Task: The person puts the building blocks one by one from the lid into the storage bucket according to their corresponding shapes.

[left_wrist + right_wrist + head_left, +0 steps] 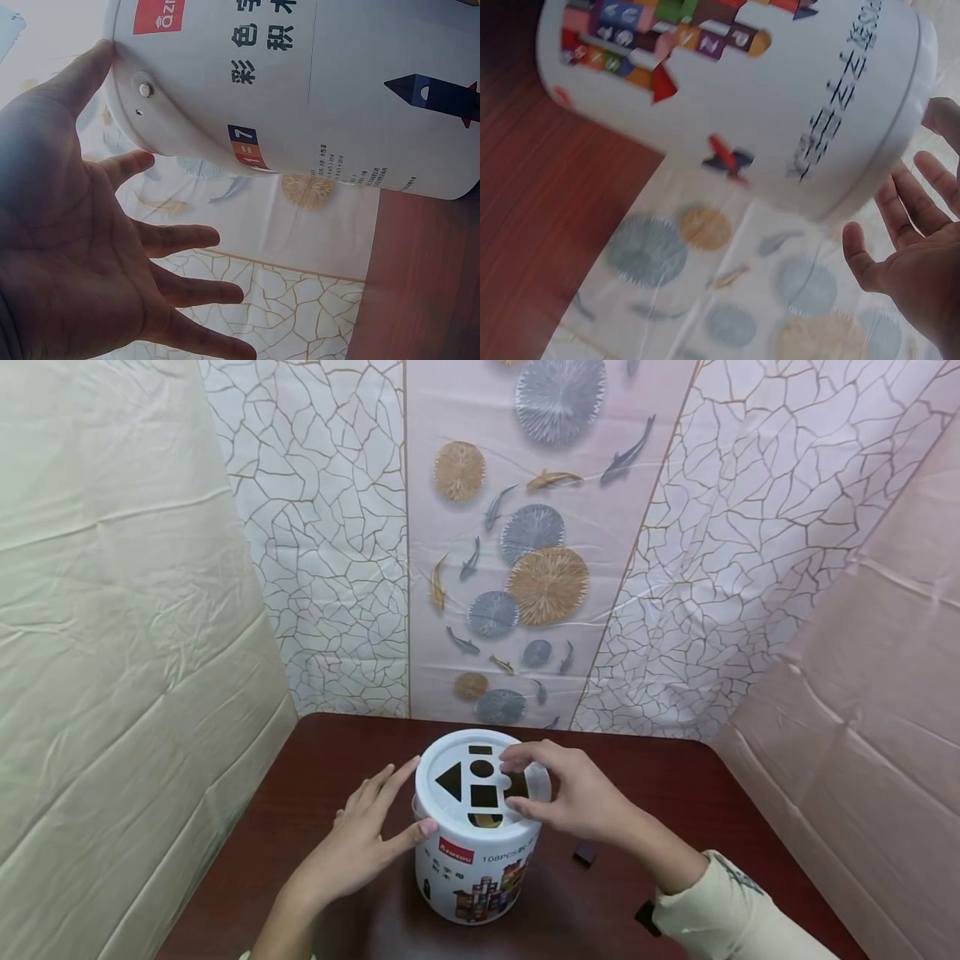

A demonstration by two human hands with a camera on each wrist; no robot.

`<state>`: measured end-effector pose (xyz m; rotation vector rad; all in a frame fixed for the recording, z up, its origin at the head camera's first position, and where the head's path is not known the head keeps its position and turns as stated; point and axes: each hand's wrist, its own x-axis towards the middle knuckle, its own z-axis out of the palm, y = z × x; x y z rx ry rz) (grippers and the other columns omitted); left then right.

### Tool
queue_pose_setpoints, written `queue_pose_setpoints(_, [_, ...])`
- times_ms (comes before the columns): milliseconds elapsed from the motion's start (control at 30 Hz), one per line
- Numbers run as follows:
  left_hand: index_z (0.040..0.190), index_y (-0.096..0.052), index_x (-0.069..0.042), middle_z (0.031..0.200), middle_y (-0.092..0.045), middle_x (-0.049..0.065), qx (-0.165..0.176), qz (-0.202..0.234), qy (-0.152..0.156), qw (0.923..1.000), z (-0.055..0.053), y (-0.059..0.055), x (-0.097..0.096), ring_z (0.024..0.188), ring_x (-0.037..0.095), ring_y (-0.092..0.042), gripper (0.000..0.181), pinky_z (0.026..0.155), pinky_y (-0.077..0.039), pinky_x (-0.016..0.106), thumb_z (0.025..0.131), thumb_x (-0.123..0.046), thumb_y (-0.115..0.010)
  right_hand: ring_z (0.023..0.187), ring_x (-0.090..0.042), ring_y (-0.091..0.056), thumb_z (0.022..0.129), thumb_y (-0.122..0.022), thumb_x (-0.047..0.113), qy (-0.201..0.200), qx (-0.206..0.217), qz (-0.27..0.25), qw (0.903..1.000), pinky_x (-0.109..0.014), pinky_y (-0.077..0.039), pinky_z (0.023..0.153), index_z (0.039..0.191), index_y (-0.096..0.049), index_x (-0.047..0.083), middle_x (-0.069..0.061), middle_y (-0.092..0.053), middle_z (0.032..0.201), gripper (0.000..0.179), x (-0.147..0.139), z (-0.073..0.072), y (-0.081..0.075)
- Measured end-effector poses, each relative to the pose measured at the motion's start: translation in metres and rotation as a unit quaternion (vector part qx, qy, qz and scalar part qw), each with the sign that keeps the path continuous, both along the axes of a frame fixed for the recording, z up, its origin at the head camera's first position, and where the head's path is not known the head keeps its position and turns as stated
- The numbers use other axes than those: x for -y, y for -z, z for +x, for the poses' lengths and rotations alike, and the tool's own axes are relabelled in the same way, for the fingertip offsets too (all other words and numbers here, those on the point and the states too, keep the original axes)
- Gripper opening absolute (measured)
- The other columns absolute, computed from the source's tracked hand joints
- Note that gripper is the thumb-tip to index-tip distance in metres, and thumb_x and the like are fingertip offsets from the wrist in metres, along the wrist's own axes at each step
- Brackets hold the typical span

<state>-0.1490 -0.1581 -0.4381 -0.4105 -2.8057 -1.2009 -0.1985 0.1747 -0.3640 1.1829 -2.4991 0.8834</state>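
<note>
A white bucket (480,868) stands upright on the table, printed with pictures of coloured letter blocks. Its white lid (442,814) has several cut-out shapes, among them a triangle, a circle and a square; something yellowish shows through the front slot. At the bucket's left, my left hand (360,843) touches the rim with thumb and forefinger, its other fingers spread, as the left wrist view also shows. My right hand (581,793) is over the lid's right side, fingers loosely bent and apart. I see nothing held between them, though the lid partly hides the fingertips in the right wrist view.
A small dark block (585,853) lies on the dark red table (360,747) right of the bucket. Another dark object (647,918) is beside the right sleeve (727,910). Patterned cloth (337,568) hangs behind, and pale quilted walls (135,652) flank the table.
</note>
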Motion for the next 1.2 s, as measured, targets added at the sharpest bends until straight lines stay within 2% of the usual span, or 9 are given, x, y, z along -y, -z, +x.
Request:
queue_pose_setpoints(133, [0.172, -0.02, -0.057, 0.184, -0.023, 0.013, 0.0, -0.001, 0.001, 1.0, 0.0, -0.001, 0.0, 0.168, 0.059, -0.016, 0.088, 0.115, -0.014, 0.098, 0.1, -0.072, -0.068, 0.115, -0.012, -0.075, 0.088, -0.096, 0.018, 0.028, -0.026, -0.006, 0.9993, -0.045, -0.062, 0.102, 0.134, -0.073, 0.016, 0.003, -0.08, 0.122, 0.051, -0.024, 0.003, 0.002])
queue_pose_setpoints(367, [0.172, -0.02, -0.056, 0.184, -0.024, 0.014, -0.007, -0.005, -0.002, 1.0, -0.001, 0.001, 0.0, 0.167, 0.059, -0.018, 0.088, 0.115, -0.015, 0.098, 0.1, -0.072, -0.068, 0.112, -0.009, -0.074, 0.088, -0.096, 0.018, 0.089, -0.042, 0.003, 0.9952, -0.036, -0.06, 0.099, 0.134, -0.072, 0.029, 0.018, -0.079, 0.12, 0.054, -0.066, 0.008, 0.014])
queue_pose_setpoints(567, [0.171, -0.019, -0.06, 0.184, -0.024, 0.013, 0.003, 0.002, -0.004, 1.0, -0.002, 0.004, -0.001, 0.168, 0.057, -0.017, 0.088, 0.116, -0.014, 0.097, 0.099, -0.073, -0.069, 0.106, -0.012, -0.076, 0.083, -0.098, 0.012, 0.119, -0.062, 0.004, 0.991, -0.016, -0.053, 0.097, 0.13, -0.074, 0.028, 0.017, -0.079, 0.115, 0.055, -0.097, 0.014, 0.03])
queue_pose_setpoints(633, [0.171, -0.019, -0.06, 0.184, -0.024, 0.014, 0.003, 0.002, -0.005, 1.0, -0.002, 0.004, -0.001, 0.168, 0.056, -0.017, 0.088, 0.116, -0.014, 0.097, 0.099, -0.073, -0.069, 0.103, -0.011, -0.076, 0.081, -0.099, 0.009, 0.128, -0.073, 0.008, 0.9891, -0.013, -0.051, 0.095, 0.128, -0.075, 0.026, 0.016, -0.079, 0.112, 0.056, -0.108, 0.017, 0.038])
queue_pose_setpoints(800, [0.171, -0.02, -0.06, 0.184, -0.024, 0.014, 0.003, -0.002, -0.007, 1.0, -0.001, 0.004, -0.002, 0.168, 0.056, -0.018, 0.089, 0.117, -0.014, 0.096, 0.099, -0.073, -0.069, 0.099, -0.003, -0.072, 0.077, -0.101, 0.008, 0.155, -0.077, 0.028, 0.9845, -0.017, -0.054, 0.089, 0.126, -0.074, 0.027, 0.018, -0.078, 0.11, 0.059, -0.135, 0.026, 0.059])
queue_pose_setpoints(933, [0.171, -0.019, -0.061, 0.184, -0.023, 0.013, 0.007, 0.0, -0.008, 0.9999, -0.001, 0.003, -0.003, 0.169, 0.055, -0.017, 0.088, 0.118, -0.013, 0.096, 0.099, -0.074, -0.069, 0.097, 0.001, -0.069, 0.076, -0.102, 0.01, 0.176, -0.06, 0.034, 0.9819, -0.023, -0.057, 0.085, 0.126, -0.074, 0.028, 0.02, -0.078, 0.109, 0.06, -0.154, 0.031, 0.077])
queue_pose_setpoints(1067, [0.171, -0.019, -0.06, 0.184, -0.023, 0.013, 0.004, -0.002, -0.008, 1.0, -0.001, 0.002, -0.003, 0.168, 0.055, -0.017, 0.088, 0.116, -0.015, 0.097, 0.099, -0.073, -0.068, 0.096, 0.004, -0.067, 0.076, -0.103, 0.014, 0.197, -0.037, 0.032, 0.9792, -0.027, -0.059, 0.082, 0.124, -0.075, 0.028, 0.018, -0.078, 0.11, 0.058, -0.173, 0.035, 0.102])
queue_pose_setpoints(1200, [0.171, -0.019, -0.059, 0.184, -0.024, 0.013, 0.003, -0.004, -0.01, 0.9999, 0.0, 0.001, -0.003, 0.168, 0.054, -0.019, 0.088, 0.116, -0.015, 0.096, 0.099, -0.073, -0.069, 0.094, -0.003, -0.07, 0.076, -0.103, 0.017, 0.224, -0.007, 0.041, 0.9736, -0.029, -0.061, 0.077, 0.123, -0.076, 0.023, 0.009, -0.079, 0.113, 0.055, -0.189, 0.037, 0.129])
